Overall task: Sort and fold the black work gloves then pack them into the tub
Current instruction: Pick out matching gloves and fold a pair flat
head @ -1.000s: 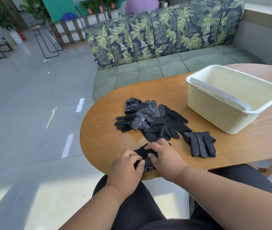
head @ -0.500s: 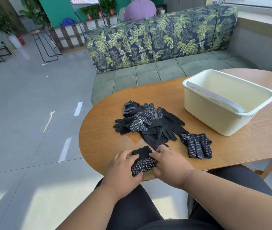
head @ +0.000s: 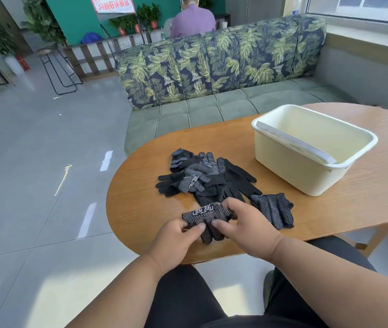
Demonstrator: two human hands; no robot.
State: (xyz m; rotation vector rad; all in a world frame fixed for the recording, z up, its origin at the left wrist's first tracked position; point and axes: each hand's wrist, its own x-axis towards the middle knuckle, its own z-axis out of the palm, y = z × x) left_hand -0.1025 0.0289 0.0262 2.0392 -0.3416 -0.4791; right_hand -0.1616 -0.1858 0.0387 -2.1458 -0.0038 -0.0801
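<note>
A folded black dotted glove (head: 208, 215) is held just above the near edge of the oval wooden table (head: 365, 185). My left hand (head: 176, 237) pinches its left end and my right hand (head: 242, 223) grips its right end. Its fingers hang down between my hands. A loose pile of black gloves (head: 207, 177) lies beyond it in the middle of the table. A separate dotted glove pair (head: 274, 208) lies flat to the right of my right hand. The cream plastic tub (head: 289, 171) stands at the right, with nothing visible inside.
A green sofa (head: 211, 107) with leaf-print cushions stands right behind the table. A person in a purple top (head: 191, 22) sits beyond it, back turned. Stools and plants (head: 55, 67) stand at the far left on grey floor. My legs are under the table's near edge.
My hands have lifted the glove off the table and turned it, so its dotted side and printed cuff now face up and its fingers hang down. The camera has tilted up.
</note>
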